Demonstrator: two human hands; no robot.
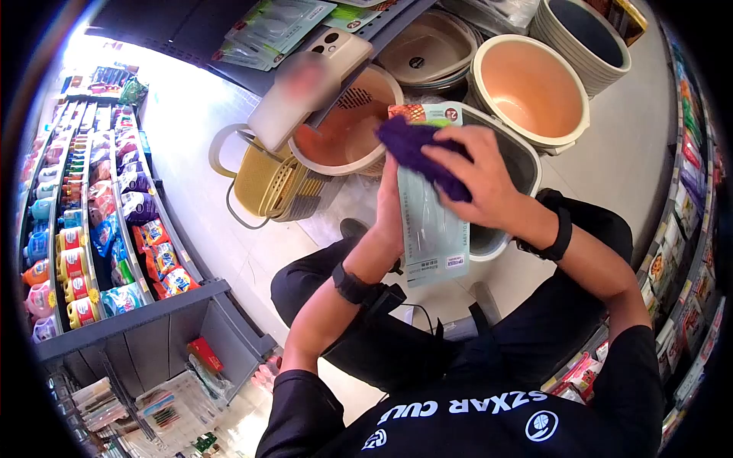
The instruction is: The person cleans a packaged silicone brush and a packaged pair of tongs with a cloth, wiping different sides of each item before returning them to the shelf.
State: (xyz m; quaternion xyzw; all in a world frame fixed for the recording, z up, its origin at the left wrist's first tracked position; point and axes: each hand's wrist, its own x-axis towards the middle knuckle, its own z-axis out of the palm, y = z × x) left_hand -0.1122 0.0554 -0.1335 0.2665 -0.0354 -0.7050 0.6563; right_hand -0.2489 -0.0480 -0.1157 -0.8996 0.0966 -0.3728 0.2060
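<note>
My left hand [391, 200] grips the left edge of a flat, pale blue-green retail package [434, 237], which has a barcode label near its lower end and a red-and-green printed top. In my right hand [482, 172] is a bunched dark purple cloth [420, 149], pressed against or just over the package's upper part. The cloth covers some of the print there. Both hands are above the floor, between my bent knees and the tubs. Behind the package stands a grey rectangular bin [513, 145] with a pale rim.
Round tubs with orange insides [527, 88] stand ahead, beside yellow baskets [263, 179]. A phone [343, 57] rests at the edge of a dark shelf [183, 30] holding similar packages [279, 30]. Stocked shelves [99, 221] line the left; more goods [679, 252] are at right.
</note>
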